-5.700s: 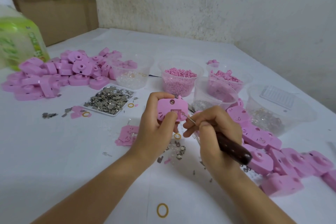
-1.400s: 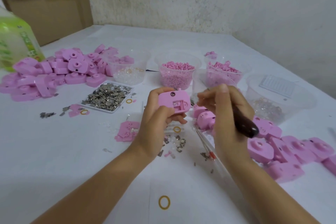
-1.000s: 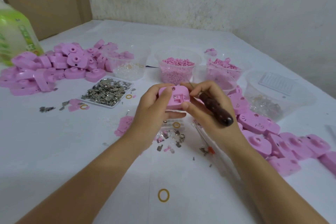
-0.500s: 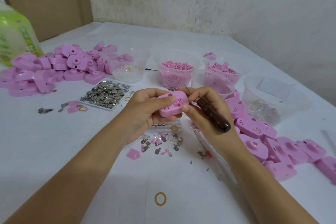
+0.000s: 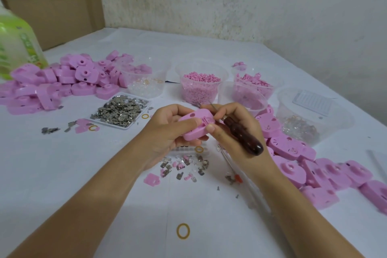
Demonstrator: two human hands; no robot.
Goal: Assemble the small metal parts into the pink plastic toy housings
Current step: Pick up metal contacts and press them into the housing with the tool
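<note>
Two arms are being shown, coming in from the near edge. Nothing is being worn on them: both are bare up to the left hand (image 5: 167, 130) and the right hand (image 5: 236, 132). The fingernails are being kept short and plain.

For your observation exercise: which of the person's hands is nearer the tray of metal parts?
Left. The left hand sits just right of the tray of metal parts; the right hand lies beyond it.

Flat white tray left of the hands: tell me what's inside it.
The tray holds a heap of small silvery metal parts, piled thick enough to cover most of its floor. Anything beneath the pile cannot be seen.
</note>
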